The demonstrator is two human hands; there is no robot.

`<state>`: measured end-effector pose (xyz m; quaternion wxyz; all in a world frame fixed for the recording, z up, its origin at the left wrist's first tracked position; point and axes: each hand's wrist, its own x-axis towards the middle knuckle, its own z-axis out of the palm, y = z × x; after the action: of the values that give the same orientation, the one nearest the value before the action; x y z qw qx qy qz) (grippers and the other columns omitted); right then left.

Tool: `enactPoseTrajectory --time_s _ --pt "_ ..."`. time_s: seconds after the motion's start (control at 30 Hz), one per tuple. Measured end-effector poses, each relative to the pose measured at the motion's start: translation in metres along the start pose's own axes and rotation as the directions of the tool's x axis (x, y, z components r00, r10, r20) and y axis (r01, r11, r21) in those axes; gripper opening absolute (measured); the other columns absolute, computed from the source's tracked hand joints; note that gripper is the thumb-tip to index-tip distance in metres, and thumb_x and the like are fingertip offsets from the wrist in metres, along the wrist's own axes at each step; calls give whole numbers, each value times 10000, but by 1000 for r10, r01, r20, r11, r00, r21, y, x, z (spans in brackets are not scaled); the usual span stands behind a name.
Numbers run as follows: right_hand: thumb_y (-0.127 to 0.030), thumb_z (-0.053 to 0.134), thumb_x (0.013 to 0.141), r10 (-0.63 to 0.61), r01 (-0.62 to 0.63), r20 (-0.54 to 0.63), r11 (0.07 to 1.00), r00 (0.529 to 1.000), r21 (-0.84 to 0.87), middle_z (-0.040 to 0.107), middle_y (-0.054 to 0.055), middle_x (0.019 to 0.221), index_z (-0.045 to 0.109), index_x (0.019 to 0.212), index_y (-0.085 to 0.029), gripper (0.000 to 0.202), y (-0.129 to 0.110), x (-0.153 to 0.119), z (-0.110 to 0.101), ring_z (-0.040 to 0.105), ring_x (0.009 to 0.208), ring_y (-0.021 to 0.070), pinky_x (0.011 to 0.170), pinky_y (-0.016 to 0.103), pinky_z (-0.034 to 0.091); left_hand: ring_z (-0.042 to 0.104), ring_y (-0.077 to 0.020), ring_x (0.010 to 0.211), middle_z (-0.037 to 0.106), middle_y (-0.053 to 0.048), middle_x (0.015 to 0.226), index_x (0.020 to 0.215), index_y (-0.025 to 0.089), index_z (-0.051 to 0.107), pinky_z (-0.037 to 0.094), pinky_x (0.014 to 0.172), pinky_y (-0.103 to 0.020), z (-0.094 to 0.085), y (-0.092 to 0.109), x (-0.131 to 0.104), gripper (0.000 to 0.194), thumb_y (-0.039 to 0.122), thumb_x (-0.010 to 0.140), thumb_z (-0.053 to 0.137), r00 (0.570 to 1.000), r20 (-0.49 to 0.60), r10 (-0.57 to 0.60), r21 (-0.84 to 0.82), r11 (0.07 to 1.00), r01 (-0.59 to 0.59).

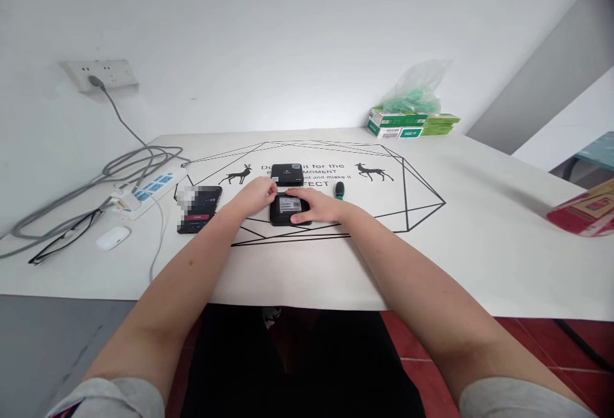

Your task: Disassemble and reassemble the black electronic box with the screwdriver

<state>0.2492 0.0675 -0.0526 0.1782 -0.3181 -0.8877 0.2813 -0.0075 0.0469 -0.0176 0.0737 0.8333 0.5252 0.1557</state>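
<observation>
A flat black electronic box (281,219) lies on the table mat in front of me, a white printed label facing up. My right hand (316,206) holds it at the right side, fingers over the far edge and thumb on the near part, covering that side. At the far left corner of the box is my left hand (258,197), its fingers pinched together; whatever they hold is too small or hidden. Just behind sits a second black square piece (286,174) with small light print. A screwdriver (339,190) with a black and green handle lies right of it, partly hidden behind my right hand.
To the left are a phone (199,209), a white power strip (146,194) with grey cable, glasses (67,237) and a white mouse (113,238). Green and white boxes (398,123) under a plastic bag stand by the wall. A red package (585,210) lies far right.
</observation>
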Motion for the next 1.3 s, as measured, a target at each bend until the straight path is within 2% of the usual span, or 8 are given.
enactPoseTrajectory --time_s 0.17,0.3,0.43,0.57,0.73,0.87,1.07,1.3 --pt "-657 869 860 -8 8 -3 1000 1000 -21 606 187 1673 576 1642 -240 933 -6 -1 -1 581 1537 439 1299 672 443 689 -295 1044 727 -83 971 850 221 675 549 911 -382 0 -2 3 169 93 925 594 996 -3 88 37 995 -88" --pt "-657 866 866 -24 24 -10 999 1000 -35 637 161 1646 595 1625 -266 896 -8 -1 -1 596 1525 429 1296 659 452 682 -295 1054 728 -92 973 863 214 693 555 915 -384 4 -8 6 168 92 931 602 981 -14 193 98 977 -190" --pt "-655 859 872 -44 43 -13 998 999 -38 669 158 1608 617 1602 -261 864 -8 -1 -1 630 1486 420 1282 644 473 683 -283 1042 736 -89 990 895 209 709 561 914 -380 8 -11 9 189 80 941 579 975 0 222 120 968 -221" --pt "-660 850 870 -25 25 1 999 1000 -34 626 178 1654 585 1631 -230 914 -8 0 0 603 1515 431 1299 656 452 695 -277 1082 755 -79 1035 971 214 749 568 972 -380 5 -14 4 192 116 971 584 981 -9 192 100 977 -191" --pt "-707 856 838 59 -59 7 998 998 -22 506 189 1760 553 1660 -220 1002 -8 -2 1 459 1645 456 1379 676 339 707 -307 1171 788 -107 1151 1037 215 805 571 1007 -403 -2 -30 -4 246 167 1023 563 1000 -5 20 184 983 -19" --pt "-774 846 817 117 -117 16 993 993 4 380 208 1829 468 1718 -208 1130 -8 -5 2 341 1716 449 1416 653 281 721 -319 1175 815 -100 1147 1047 230 851 572 1022 -409 2 -43 -4 260 180 1008 599 999 41 -10 206 979 2" --pt "-780 812 846 72 -72 18 997 997 -6 461 192 1780 486 1702 -250 1058 -5 -6 1 450 1649 445 1379 674 344 704 -330 1207 806 -122 1202 1132 222 859 564 1041 -422 8 -50 1 282 209 1030 596 999 22 -50 232 972 43" --pt "-747 813 866 65 -64 10 998 998 -20 512 215 1736 525 1670 -224 1001 -8 -5 0 511 1600 448 1343 676 400 694 -346 1177 802 -134 1131 973 220 849 542 1047 -465 11 -50 3 243 215 1013 609 999 0 -42 221 974 41"
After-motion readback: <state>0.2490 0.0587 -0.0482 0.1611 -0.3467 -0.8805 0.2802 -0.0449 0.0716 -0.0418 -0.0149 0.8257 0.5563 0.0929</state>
